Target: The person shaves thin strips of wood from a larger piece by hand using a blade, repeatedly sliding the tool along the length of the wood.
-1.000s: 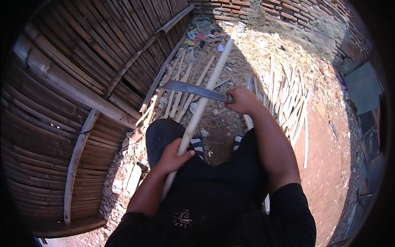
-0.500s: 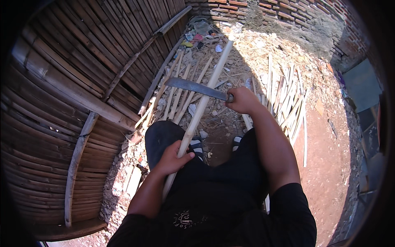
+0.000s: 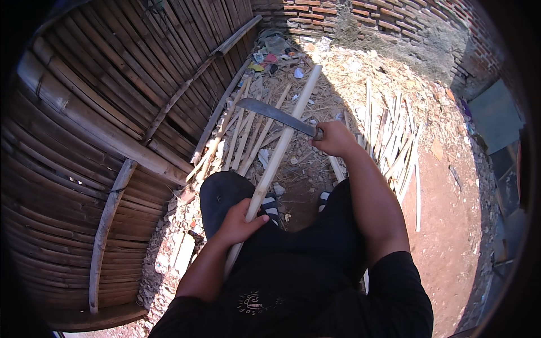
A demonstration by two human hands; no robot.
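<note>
A long pale bamboo strip [image 3: 277, 155] slants from beside my belly up and away to the right, over my bent left knee and the littered ground. My left hand [image 3: 241, 222] is wrapped round its near part, thumb lying across the strip. In my right hand [image 3: 333, 139] is the handle of a machete [image 3: 279, 116], its dark curved blade pointing left. The blade lies across the upper half of the strip, and seems to touch it. My right arm reaches forward, slightly bent.
On the left stands a bamboo slat wall [image 3: 84, 124]. Split bamboo strips [image 3: 394, 135] lie piled on the right, and more strips [image 3: 253, 135] lie ahead on the left among shavings and rubbish. A brick wall [image 3: 383, 22] closes the far side. My sandalled feet [image 3: 270, 208] rest below the strip.
The machete and my right hand have shifted slightly to the right, the blade tilting a little more downward toward its handle. My left hand keeps its hold on the bamboo strip.
</note>
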